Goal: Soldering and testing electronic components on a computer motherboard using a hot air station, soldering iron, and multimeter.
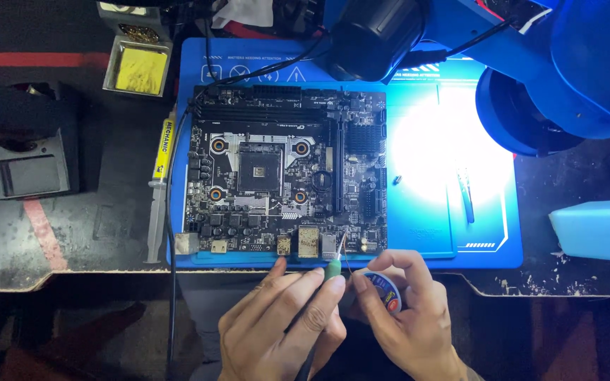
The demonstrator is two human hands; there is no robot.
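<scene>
Near the bottom middle of the frame, the left hand (pixel 277 321) is wrapped around a soldering iron (pixel 332 269) with a green grip, held like a pen. Its thin tip points up at the bottom edge of the black circuit board (pixel 287 169), near the row of metal ports, so the hot end can touch one tiny spot.

The right hand (pixel 407 310) is closed on a small round spool of solder wick (pixel 387 291). A thin strand runs from the spool up to the same spot by the tip. Both hands sit close together, almost touching, which likely helps keep them steady.

The board lies flat on a blue mat (pixel 418 233) in the middle of the frame, which guards the table (pixel 72 233) from heat. A bright light shines on the right part of the mat.

A syringe (pixel 158 190) with a yellow label lies just left of the board, easy to grab. A tin with a yellow sponge (pixel 136 69) sits in the upper left. A pale blue box (pixel 598 229) rests at the right edge.
</scene>
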